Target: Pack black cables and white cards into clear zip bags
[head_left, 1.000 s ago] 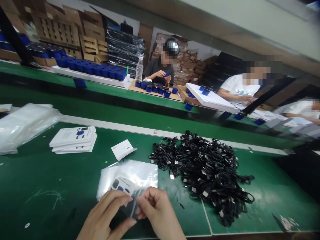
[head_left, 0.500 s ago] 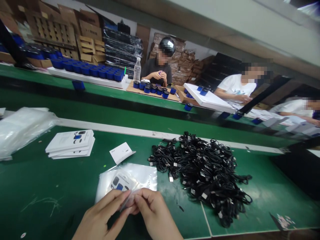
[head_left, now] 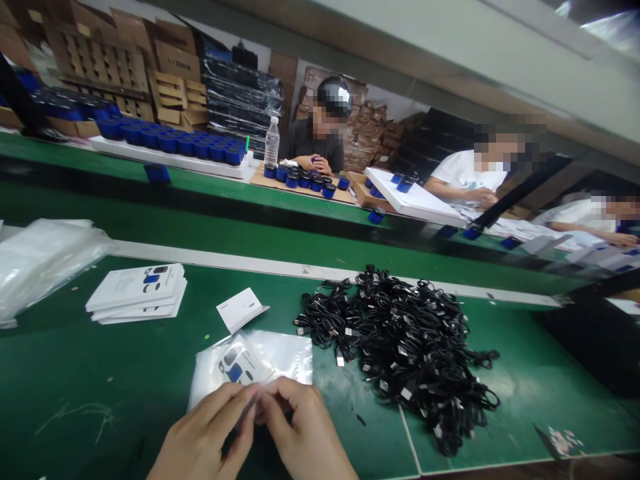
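My left hand and my right hand meet at the near edge of the green table. Both pinch the near edge of a clear plastic bag that has a white printed booklet inside. The bag lies on a small stack of more clear bags. A big heap of coiled black cables lies just right of my hands. A single white card rests beyond the bags.
A stack of white booklets sits at the left, and a pile of plastic bags lies at the far left. Beyond a conveyor, other people work at a bench with blue round parts and a water bottle.
The booklet has slid deeper into the bag while my fingers stay pinched on the bag's near edge. The view has shifted slightly.
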A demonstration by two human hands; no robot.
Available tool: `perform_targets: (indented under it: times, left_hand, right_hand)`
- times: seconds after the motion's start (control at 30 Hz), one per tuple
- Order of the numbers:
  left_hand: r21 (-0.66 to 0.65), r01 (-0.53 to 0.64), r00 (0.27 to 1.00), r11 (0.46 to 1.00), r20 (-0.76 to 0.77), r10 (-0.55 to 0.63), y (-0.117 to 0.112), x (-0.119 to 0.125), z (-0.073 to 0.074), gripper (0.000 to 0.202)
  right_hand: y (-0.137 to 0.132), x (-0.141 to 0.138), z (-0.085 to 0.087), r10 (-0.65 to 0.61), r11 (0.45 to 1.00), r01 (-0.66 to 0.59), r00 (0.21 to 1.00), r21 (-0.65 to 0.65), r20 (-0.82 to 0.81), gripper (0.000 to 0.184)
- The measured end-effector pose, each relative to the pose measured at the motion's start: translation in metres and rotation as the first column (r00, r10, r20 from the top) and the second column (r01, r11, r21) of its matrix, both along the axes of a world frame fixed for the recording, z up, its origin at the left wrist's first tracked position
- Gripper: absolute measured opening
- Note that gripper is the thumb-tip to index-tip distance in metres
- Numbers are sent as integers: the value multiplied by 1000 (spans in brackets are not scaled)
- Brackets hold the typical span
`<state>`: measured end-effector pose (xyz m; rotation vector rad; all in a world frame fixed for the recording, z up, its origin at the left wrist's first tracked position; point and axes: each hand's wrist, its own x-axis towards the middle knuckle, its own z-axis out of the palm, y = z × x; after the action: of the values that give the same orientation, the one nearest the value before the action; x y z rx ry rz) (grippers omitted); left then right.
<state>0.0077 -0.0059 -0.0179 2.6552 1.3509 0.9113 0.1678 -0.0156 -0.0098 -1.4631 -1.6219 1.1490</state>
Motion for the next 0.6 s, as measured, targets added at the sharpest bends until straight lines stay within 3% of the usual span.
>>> perform_targets:
  times: [0.13, 0.27, 0.33, 0.4, 0.6]
  left_hand:
    - [-78, -9, 999, 997, -43, 6, 4, -1, 1, 33]
    - [-251, 13, 999, 968, -32, -21, 5, -1, -1, 26]
    - [-334, 32, 999, 942, -11, -38, 3, 0, -3, 23]
    - [-384, 31, 999, 923, -5, -36, 1, 0, -5, 22]
    - [-334, 8, 996, 943, 84, 21, -4, -4, -9, 22]
  right_hand:
    - [-1, -4, 5, -38, 998, 28, 977, 51, 211, 18]
    - [-2, -10, 1, -138, 990, 137, 983, 23, 122, 19]
    - [-2, -12, -2, -138, 990, 137, 988, 21, 75, 32]
    - [-3, -13, -4, -111, 994, 109, 989, 30, 97, 31]
    - [-1, -12, -2, -113, 993, 103, 974, 60, 194, 16]
